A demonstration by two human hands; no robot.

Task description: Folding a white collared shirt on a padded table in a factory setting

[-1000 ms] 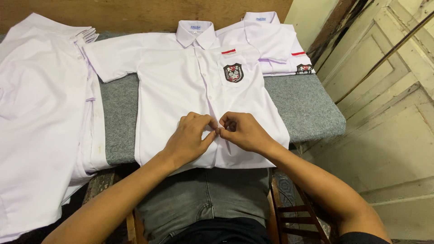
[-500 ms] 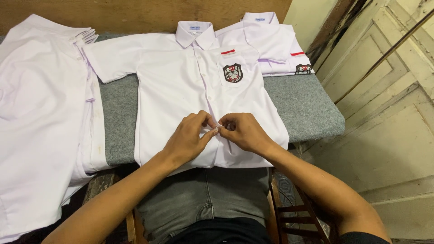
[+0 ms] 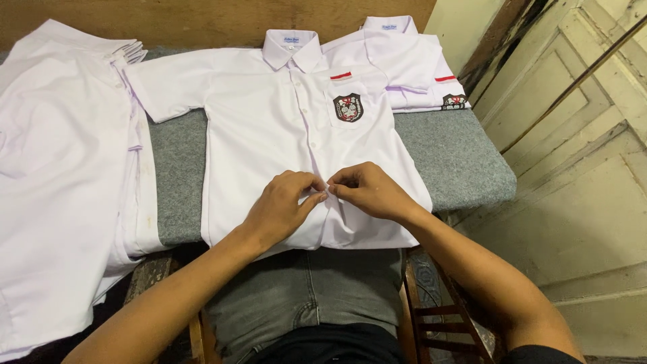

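A white short-sleeved shirt (image 3: 269, 114) with a dark chest badge (image 3: 348, 107) lies flat, front up, on a grey padded table (image 3: 451, 152). My left hand (image 3: 286, 205) and my right hand (image 3: 367, 190) meet fingertip to fingertip at the button strip low on the shirt front. Both pinch the cloth there. Whether a button is between the fingers is hidden.
A stack of white shirts (image 3: 60, 175) covers the table's left side and hangs over its edge. A folded white shirt (image 3: 411, 64) lies at the back right. Pale wooden door panels (image 3: 579, 168) stand to the right, and a wooden chair frame (image 3: 438, 317) sits below.
Both hands have stayed at the same spot on the button strip; only small finger motion shows.
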